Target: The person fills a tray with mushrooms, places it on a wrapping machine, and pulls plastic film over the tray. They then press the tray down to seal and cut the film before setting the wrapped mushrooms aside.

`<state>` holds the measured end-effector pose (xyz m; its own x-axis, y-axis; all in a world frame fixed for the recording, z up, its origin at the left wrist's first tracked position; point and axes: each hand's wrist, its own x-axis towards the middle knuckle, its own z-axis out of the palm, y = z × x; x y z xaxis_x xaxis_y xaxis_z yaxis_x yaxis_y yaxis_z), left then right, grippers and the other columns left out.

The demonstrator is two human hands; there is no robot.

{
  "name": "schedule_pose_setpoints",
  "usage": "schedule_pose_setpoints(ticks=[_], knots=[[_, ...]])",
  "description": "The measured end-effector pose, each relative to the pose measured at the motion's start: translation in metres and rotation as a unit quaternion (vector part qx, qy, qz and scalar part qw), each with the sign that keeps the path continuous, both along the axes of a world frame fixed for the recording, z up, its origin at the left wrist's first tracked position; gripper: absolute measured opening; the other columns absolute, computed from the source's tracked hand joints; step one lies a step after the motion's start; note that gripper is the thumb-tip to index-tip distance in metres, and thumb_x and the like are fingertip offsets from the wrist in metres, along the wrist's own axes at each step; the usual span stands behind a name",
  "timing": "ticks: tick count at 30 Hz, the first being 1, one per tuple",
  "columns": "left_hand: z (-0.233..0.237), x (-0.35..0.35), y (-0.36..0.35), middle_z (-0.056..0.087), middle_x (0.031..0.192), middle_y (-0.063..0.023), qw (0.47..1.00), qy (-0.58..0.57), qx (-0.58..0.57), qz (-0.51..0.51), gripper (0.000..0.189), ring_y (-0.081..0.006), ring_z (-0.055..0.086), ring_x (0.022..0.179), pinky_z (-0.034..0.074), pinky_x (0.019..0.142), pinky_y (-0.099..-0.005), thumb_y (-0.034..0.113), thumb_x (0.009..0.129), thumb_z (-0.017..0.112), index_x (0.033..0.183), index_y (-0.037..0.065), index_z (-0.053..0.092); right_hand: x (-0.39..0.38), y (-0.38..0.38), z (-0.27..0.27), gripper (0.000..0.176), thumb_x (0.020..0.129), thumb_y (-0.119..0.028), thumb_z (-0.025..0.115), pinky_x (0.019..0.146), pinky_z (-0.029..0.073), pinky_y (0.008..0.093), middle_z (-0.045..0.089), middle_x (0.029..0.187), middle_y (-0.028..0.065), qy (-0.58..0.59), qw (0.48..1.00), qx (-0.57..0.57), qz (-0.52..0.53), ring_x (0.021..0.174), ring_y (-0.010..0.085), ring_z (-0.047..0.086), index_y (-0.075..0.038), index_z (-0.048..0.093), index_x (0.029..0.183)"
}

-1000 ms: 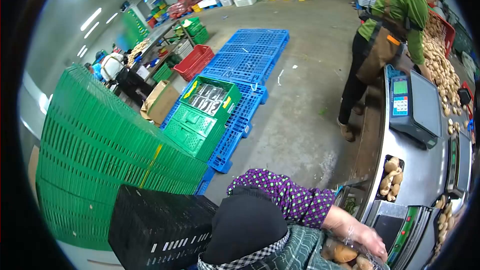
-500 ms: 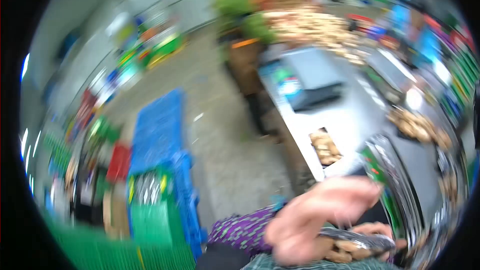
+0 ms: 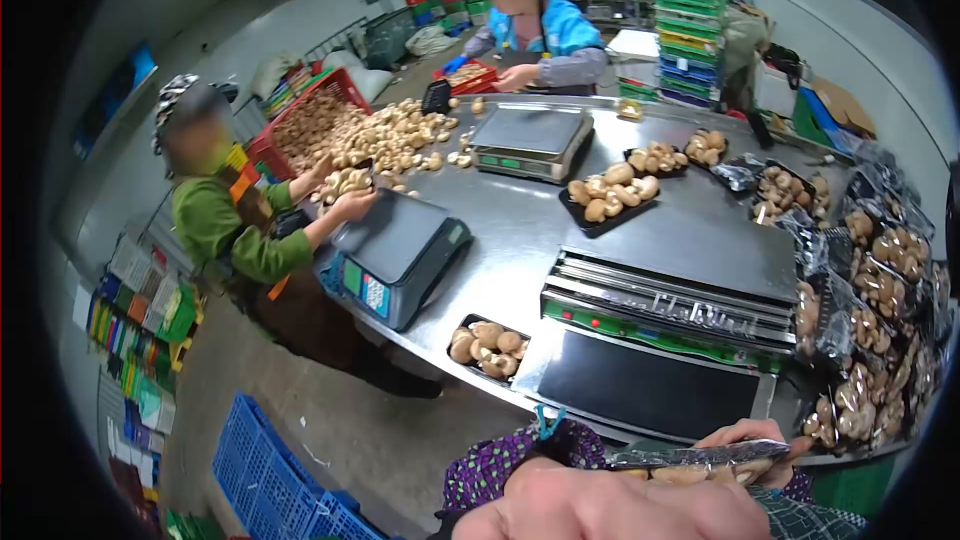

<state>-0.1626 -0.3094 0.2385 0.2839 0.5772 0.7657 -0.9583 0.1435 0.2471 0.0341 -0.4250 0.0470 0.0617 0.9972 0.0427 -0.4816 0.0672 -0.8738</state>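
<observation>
My right hand (image 3: pixel 745 432) is closed round the far side of a film-wrapped tray of mushrooms (image 3: pixel 690 473), low in the head view. Large and close to the camera, my left hand (image 3: pixel 610 505) overlaps the near side of that tray, knuckles toward me. Its fingertips are hidden below the frame edge. Just beyond the hands stands a wrapping machine (image 3: pixel 670 310) with a dark front plate (image 3: pixel 645 385). An unwrapped black tray of mushrooms (image 3: pixel 490 347) sits to its left at the table edge.
Wrapped mushroom trays (image 3: pixel 870 340) pile up at the right. Two scales (image 3: pixel 395 250) and loose mushrooms (image 3: pixel 390 135) occupy the steel table (image 3: pixel 500 270). A person in green (image 3: pixel 240 220) works at the left, another in blue (image 3: pixel 545 30) behind. A blue crate (image 3: pixel 270 470) stands lower left.
The view has swung right, bringing the wrapping machine and table to the middle. My left hand has come lower and nearer the camera; the right hand still holds the wrapped tray.
</observation>
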Motion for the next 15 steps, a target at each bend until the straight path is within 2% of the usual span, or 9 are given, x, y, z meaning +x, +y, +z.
schedule_pose_setpoints(ticks=[2, 3, 4, 6, 8, 10, 12, 13, 15], knots=[[0.000, 0.005, -0.002, 0.061, 0.096, -0.0139, 1.000, -0.009, -0.003, -0.008, 0.016, -0.0246, 0.059, 0.079, 0.050, 0.067, -0.0334, 0.019, 0.087, 0.057, 0.097, 0.006, 0.058, 0.007, -0.013, -0.005, 0.113, 0.054, -0.091, 0.032, 0.083, 0.047, 0.0571, 0.055, 0.101, 0.0375, -0.016, 0.999, 0.022, -0.034, 0.095, 0.0449, 0.059, 0.013, 0.056, 0.094], [0.000, 0.007, -0.003, 0.061, 0.095, -0.0140, 1.000, -0.015, -0.004, -0.002, 0.016, -0.0242, 0.059, 0.078, 0.050, 0.067, -0.0332, 0.018, 0.087, 0.057, 0.097, 0.006, 0.058, -0.003, -0.012, 0.019, 0.113, 0.053, -0.091, 0.034, 0.081, 0.048, 0.0561, 0.056, 0.100, 0.0374, -0.021, 0.998, -0.019, -0.052, 0.094, 0.0439, 0.059, 0.012, 0.056, 0.093], [0.000, 0.007, -0.001, 0.061, 0.095, -0.0140, 1.000, -0.015, 0.008, 0.021, 0.015, -0.0238, 0.059, 0.078, 0.050, 0.067, -0.0331, 0.018, 0.087, 0.057, 0.097, 0.006, 0.058, 0.002, -0.017, 0.018, 0.111, 0.055, -0.087, 0.037, 0.084, 0.047, 0.0563, 0.054, 0.105, 0.0373, 0.003, 0.999, 0.010, -0.034, 0.100, 0.0453, 0.056, 0.013, 0.055, 0.097], [0.001, 0.002, 0.013, 0.061, 0.095, -0.0141, 0.983, 0.014, 0.113, 0.144, 0.015, -0.0234, 0.059, 0.079, 0.050, 0.068, -0.0330, 0.018, 0.087, 0.057, 0.097, 0.006, 0.057, 0.007, -0.022, 0.016, 0.108, 0.058, -0.084, 0.040, 0.086, 0.047, 0.0541, 0.054, 0.108, 0.0361, 0.011, 0.999, 0.034, -0.022, 0.103, 0.0439, 0.056, 0.014, 0.054, 0.101], [-0.002, 0.001, 0.034, 0.059, 0.098, -0.0142, 0.910, 0.065, 0.268, 0.309, 0.016, -0.0235, 0.058, 0.083, 0.050, 0.070, -0.0333, 0.018, 0.087, 0.056, 0.098, 0.007, 0.056, 0.005, -0.033, 0.018, 0.110, 0.055, -0.085, 0.040, 0.088, 0.047, 0.0504, 0.055, 0.109, 0.0339, -0.023, 0.999, -0.009, -0.042, 0.104, 0.0411, 0.056, 0.013, 0.055, 0.103], [-0.003, 0.011, 0.054, 0.058, 0.101, -0.0143, 0.781, 0.090, 0.409, 0.463, 0.016, -0.0236, 0.057, 0.087, 0.049, 0.073, -0.0335, 0.019, 0.088, 0.056, 0.099, 0.008, 0.055, 0.007, -0.037, 0.019, 0.111, 0.054, -0.086, 0.041, 0.089, 0.047, 0.0480, 0.055, 0.111, 0.0320, -0.016, 0.998, -0.008, -0.061, 0.105, 0.0391, 0.056, 0.012, 0.055, 0.104], [0.000, 0.010, 0.061, 0.057, 0.102, -0.0143, 0.705, 0.096, 0.463, 0.528, 0.016, -0.0236, 0.056, 0.088, 0.049, 0.074, -0.0337, 0.020, 0.088, 0.056, 0.099, 0.008, 0.054, 0.008, -0.041, 0.028, 0.104, 0.064, -0.082, 0.047, 0.092, 0.046, 0.0422, 0.056, 0.115, 0.0258, -0.076, 0.997, -0.022, -0.023, 0.107, 0.0325, 0.056, 0.010, 0.053, 0.110], [0.005, 0.004, 0.061, 0.057, 0.104, -0.0131, 0.690, 0.125, 0.497, 0.511, 0.021, -0.0237, 0.056, 0.089, 0.049, 0.074, -0.0336, 0.021, 0.086, 0.058, 0.103, 0.009, 0.054, 0.007, -0.044, 0.030, 0.104, 0.064, -0.082, 0.047, 0.092, 0.046, 0.0422, 0.056, 0.115, 0.0258, -0.079, 0.996, -0.021, -0.031, 0.107, 0.0325, 0.056, 0.010, 0.053, 0.110], [0.010, 0.006, 0.060, 0.058, 0.100, -0.0121, 0.665, 0.156, 0.520, 0.513, 0.020, -0.0237, 0.057, 0.086, 0.049, 0.072, -0.0336, 0.019, 0.083, 0.060, 0.101, 0.009, 0.055, 0.007, -0.049, 0.030, 0.064, 0.073, -0.031, 0.070, 0.091, 0.046, 0.0363, 0.055, 0.120, 0.0166, -0.022, 0.998, -0.060, -0.020, 0.106, 0.0224, 0.057, 0.006, 0.049, 0.121]])
